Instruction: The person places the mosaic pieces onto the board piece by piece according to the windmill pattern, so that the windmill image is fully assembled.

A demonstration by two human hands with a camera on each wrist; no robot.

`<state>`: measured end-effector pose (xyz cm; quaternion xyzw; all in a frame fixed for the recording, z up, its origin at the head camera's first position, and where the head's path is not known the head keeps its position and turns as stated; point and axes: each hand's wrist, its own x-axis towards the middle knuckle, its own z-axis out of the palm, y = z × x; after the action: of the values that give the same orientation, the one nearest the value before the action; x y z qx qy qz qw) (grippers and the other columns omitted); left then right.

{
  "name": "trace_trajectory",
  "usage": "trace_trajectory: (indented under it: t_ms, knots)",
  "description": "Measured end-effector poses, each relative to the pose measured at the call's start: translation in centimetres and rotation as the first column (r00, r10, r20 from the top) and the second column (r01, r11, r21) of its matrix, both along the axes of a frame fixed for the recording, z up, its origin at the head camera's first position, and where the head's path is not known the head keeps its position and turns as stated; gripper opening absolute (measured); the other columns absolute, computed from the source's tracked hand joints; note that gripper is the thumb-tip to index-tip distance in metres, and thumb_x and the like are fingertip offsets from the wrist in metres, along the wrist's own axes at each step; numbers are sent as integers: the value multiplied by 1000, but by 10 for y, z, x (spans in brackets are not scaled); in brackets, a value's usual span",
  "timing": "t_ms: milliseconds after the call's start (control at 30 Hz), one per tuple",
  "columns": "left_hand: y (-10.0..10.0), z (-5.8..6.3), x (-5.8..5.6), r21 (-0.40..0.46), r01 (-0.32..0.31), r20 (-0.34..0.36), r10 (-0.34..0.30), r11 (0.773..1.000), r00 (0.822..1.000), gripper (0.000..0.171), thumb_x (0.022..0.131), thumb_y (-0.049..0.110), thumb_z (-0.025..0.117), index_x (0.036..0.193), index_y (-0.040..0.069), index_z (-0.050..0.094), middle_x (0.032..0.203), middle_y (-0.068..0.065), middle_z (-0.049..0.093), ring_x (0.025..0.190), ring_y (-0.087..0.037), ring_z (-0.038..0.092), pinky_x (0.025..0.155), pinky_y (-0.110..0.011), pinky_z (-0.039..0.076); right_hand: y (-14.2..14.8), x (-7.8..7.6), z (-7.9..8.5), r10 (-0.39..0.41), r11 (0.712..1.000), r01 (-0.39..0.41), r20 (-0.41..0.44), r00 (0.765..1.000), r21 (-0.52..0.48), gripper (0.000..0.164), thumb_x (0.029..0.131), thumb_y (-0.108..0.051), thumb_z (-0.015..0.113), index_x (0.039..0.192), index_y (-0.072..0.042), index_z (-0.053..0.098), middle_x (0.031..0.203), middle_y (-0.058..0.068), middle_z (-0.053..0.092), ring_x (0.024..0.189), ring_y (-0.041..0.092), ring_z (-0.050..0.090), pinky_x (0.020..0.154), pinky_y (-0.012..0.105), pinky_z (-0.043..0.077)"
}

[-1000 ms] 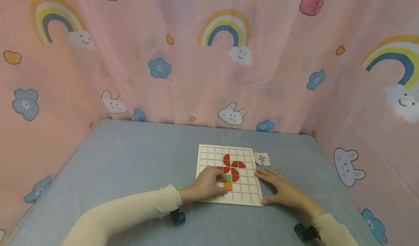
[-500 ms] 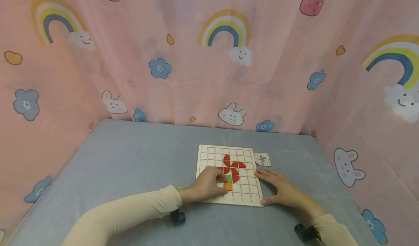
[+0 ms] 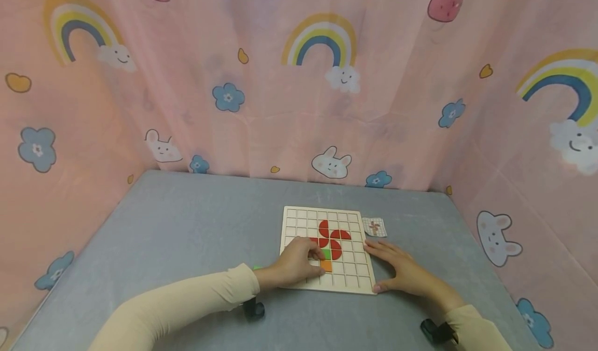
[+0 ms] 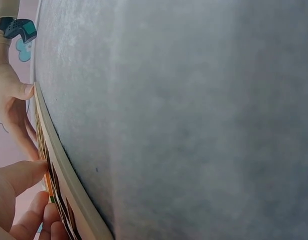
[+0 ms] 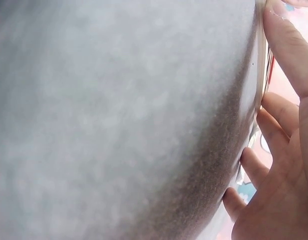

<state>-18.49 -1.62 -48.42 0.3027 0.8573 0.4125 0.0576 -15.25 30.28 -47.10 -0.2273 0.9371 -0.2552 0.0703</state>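
Note:
A pale square grid board (image 3: 299, 218) lies on the table. Red rounded pieces (image 3: 340, 234) form a pinwheel on it, with a green square tile (image 3: 326, 254) and an orange square tile (image 3: 326, 265) below. My left hand (image 3: 296, 261) reaches over the board's left part. Its thumb and curled fingers frame the orange tile, thumb at the near edge, fingertips at the far edge beside the green one. The left palm hides part of the grid. My right hand (image 3: 402, 270) rests by the board's right edge, fingers spread along it and thumb at the near right corner.
A small pattern card (image 3: 374, 227) with a pinwheel picture lies beyond the right hand, touching the board's edge. A bit of green (image 3: 258, 268) shows behind the left wrist. The grey table (image 3: 210, 211) backs onto a pink printed curtain (image 3: 261, 133).

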Motion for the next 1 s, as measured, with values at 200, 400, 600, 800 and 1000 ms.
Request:
trace_trajectory:
  t_ms: [200,400,600,800,1000]
  knots:
    - [0,-1,-2,2,5,7,-5,1000,1000,17,82,12,90,94,9,79,88,5,70,85,-3,58,82,-22,50,-1,0,1,-2,1000,2,6,1000,-6,99,75,-49,93,157,-9,52,165,20,43,151,55,30,111,81,22]
    - [-1,-5,-5,32,11,31,-12,999,999,19,81,12,92,95,8,80,88,6,73,84,-1,61,81,-20,52,-1,0,2,-2,1000,2,26,1000,0,100,75,-49,93,157,-9,51,165,20,42,151,54,29,112,81,21]
    - [-14,3,-8,133,43,81,-54,990,995,18,84,9,87,100,2,80,93,-3,75,83,-4,61,77,-22,51,-1,0,1,-4,1000,4,12,1000,-2,100,75,-49,93,157,-9,52,164,20,44,151,55,30,112,81,22]
    - [-45,20,-12,164,101,135,-124,981,983,25,91,14,83,110,-1,78,107,-13,77,92,-6,61,85,-23,52,0,0,0,-10,1000,10,25,1000,5,100,75,-50,93,158,-11,51,165,20,42,152,54,28,112,81,21]
    - [-86,29,-10,126,116,198,-140,985,970,28,92,16,83,113,-1,77,114,-15,74,101,-22,66,92,-33,57,1,0,-1,-5,1000,5,16,1000,2,100,75,-50,92,158,-11,51,166,20,42,152,54,29,112,81,22]
